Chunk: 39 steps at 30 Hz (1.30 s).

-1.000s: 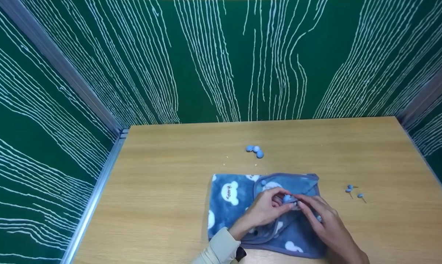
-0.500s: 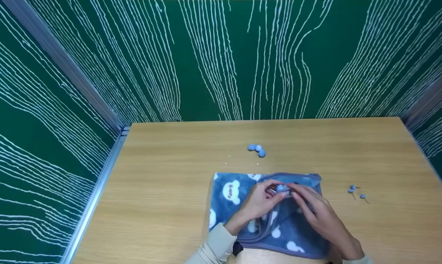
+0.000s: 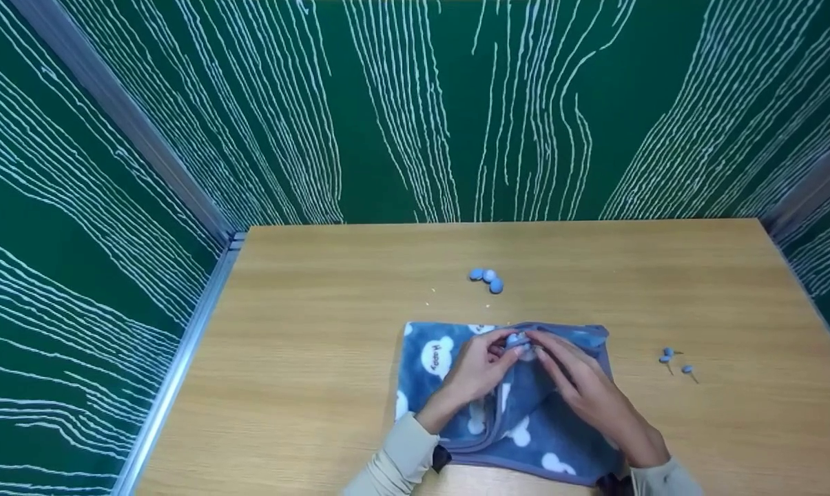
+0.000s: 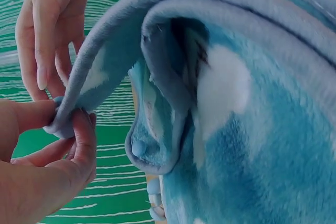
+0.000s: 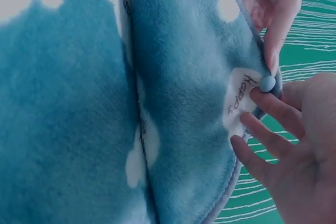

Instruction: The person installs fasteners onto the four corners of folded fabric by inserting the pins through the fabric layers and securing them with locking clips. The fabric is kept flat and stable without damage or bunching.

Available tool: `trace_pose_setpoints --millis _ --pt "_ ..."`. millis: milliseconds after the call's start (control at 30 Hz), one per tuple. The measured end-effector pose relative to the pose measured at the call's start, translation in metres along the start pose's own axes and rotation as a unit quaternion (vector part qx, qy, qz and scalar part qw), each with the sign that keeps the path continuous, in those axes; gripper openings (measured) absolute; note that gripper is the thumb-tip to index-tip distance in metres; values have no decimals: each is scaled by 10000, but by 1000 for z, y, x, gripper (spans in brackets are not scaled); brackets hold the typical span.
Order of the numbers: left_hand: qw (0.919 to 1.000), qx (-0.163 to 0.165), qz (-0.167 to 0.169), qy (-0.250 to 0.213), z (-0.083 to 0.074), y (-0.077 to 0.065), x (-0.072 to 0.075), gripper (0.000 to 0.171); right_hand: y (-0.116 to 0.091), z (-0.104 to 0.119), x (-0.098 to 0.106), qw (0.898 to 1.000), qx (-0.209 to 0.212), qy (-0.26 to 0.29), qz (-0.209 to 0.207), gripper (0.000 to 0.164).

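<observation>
A folded blue fleece blanket (image 3: 559, 441) with white bear heads and grey binding lies at the table's front. My left hand (image 3: 476, 368) pinches the raised bound edge of its top flap between thumb and fingers. My right hand (image 3: 583, 382) meets it there and holds the same edge, several fingers spread on the fleece in the right wrist view. Between the hands a round blue button-like head (image 5: 268, 83) sits on the binding. Another blue head (image 4: 138, 148) shows on a fabric corner in the left wrist view. Any pin shaft behind the held edge is hidden.
Several blue-headed pins (image 3: 666, 359) lie on the table right of the blanket. Beyond it rest several rounded blue pieces (image 3: 496, 285), beside tiny white crumbs (image 3: 488, 306). Green walls with white wavy lines border the wooden table (image 3: 304, 344).
Both hands have shifted left and slightly away from the table's front, carrying the flap's edge with them. The head view has moved a little. The loose blue pieces and pins stay put.
</observation>
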<state>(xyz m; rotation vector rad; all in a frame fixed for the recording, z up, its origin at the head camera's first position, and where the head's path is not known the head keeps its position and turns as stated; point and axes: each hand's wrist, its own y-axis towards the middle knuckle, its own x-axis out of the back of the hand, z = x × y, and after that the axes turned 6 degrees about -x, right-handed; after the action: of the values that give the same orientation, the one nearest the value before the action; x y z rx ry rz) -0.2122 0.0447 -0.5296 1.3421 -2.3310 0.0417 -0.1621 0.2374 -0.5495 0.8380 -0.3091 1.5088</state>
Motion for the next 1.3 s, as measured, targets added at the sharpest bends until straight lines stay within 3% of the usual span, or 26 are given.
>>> trace_pose_setpoints --millis 267,500,767,900,1033,1133,1300 --pt "9970 383 -244 634 5 1 2 29 11 0 -8 9991 -13 -95 425 43" --pt "9899 788 -280 1141 11 0 0 30 16 -3 -14 9969 -11 -63 782 40" --pt "9783 985 -503 1751 18 -3 -4 32 18 -8 -19 9929 87 60 1186 42" --pt "9573 850 -644 2687 17 -6 -9 42 16 -11 -20 9909 132 -4 1342 44" --pt "9270 9 -635 3697 14 -13 -18 56 14 -14 -22 9900 390 -264 1332 45" --pt "9069 -539 -189 4174 13 -19 -25 64 12 -17 -22 9897 499 -433 1272 46" --pt "8822 -349 584 4660 13 -28 -33 73 11 -23 -23 9904 614 -330 1191 47"
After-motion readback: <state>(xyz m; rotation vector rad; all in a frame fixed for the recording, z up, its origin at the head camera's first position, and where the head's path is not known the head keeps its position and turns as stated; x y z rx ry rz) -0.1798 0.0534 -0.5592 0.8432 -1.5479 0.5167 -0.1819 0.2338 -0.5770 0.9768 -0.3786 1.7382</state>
